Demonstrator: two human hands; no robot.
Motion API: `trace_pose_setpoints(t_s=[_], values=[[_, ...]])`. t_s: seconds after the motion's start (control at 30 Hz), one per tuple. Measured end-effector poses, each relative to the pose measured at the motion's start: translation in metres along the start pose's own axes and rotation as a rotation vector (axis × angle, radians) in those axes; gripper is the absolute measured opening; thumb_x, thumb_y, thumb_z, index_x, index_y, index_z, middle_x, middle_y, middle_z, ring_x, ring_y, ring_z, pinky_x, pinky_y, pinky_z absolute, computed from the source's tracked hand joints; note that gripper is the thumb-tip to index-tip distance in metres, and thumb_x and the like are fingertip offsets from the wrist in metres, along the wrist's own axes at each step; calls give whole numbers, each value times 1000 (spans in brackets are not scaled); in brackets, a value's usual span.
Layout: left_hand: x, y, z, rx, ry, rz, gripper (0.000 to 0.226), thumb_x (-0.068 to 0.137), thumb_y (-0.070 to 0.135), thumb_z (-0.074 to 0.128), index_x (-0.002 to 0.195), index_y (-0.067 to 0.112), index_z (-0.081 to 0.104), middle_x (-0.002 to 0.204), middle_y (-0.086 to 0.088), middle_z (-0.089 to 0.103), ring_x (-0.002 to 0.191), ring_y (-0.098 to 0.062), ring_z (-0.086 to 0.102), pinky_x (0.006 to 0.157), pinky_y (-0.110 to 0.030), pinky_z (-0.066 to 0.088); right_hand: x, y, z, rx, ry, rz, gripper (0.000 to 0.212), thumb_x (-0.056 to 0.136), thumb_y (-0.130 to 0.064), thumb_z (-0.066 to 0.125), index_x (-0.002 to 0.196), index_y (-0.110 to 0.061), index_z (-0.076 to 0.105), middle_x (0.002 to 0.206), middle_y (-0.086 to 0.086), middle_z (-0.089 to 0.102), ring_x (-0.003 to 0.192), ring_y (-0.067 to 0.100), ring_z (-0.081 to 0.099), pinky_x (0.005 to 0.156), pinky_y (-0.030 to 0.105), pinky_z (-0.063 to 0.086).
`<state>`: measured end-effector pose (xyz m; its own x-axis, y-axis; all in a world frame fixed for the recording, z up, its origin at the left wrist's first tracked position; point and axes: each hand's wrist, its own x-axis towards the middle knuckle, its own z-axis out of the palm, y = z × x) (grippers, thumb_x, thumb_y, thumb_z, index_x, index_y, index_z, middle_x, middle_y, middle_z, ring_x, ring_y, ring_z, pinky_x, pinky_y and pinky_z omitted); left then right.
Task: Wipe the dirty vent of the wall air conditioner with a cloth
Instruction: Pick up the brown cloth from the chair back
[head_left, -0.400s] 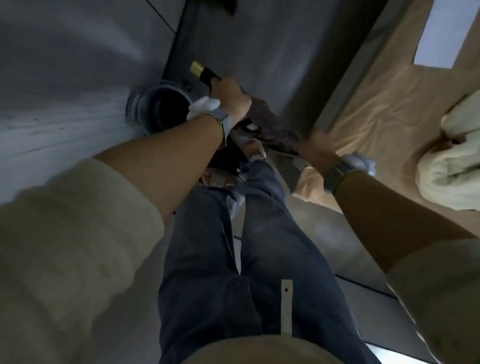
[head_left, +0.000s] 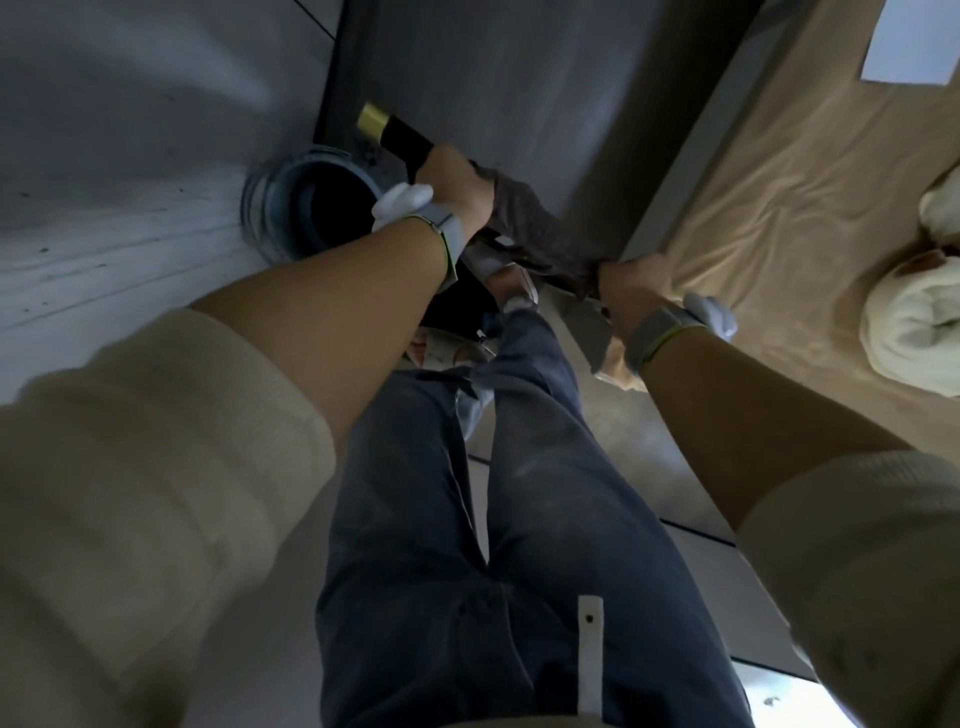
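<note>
Preparation step: left hand (head_left: 454, 179) and right hand (head_left: 626, 286) fingers pinching dark cloth (head_left: 535, 228), stretched between. Next: raise cloth to vent, unseen here.

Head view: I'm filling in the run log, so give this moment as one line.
left hand: gripping black handle | right hand: gripping dark cloth | cloth stretched between both hands | bucket beside left hand

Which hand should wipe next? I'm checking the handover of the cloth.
Probably the left hand: it presses the dark cloth against the grey unit. The right hand only grips the cloth's trailing end at the unit's lower corner.
</note>
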<state>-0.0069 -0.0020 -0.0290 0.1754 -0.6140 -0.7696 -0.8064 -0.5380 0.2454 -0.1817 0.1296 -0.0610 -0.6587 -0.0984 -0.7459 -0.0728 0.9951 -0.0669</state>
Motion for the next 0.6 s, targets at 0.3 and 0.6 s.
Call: trace_pose_setpoints(t_s=[0.3,0.6], values=[[-18,-22,-39,-365,-104,82,42,93,5,64,67,21,35,67,4,39,66,-15,41,63,-24,36,-12,-22,-35,75,-7,-187,35,77,-29,68,100,-3,71,104,18,74,92,25,67,85,46,58],[-62,-58,-142,-584,8,104,21,96,10,69,84,14,52,78,3,55,71,-7,54,65,-16,46,-99,-83,-92,158,-59,-585,25,76,-23,72,93,-32,56,95,-2,72,90,19,70,78,33,57]])
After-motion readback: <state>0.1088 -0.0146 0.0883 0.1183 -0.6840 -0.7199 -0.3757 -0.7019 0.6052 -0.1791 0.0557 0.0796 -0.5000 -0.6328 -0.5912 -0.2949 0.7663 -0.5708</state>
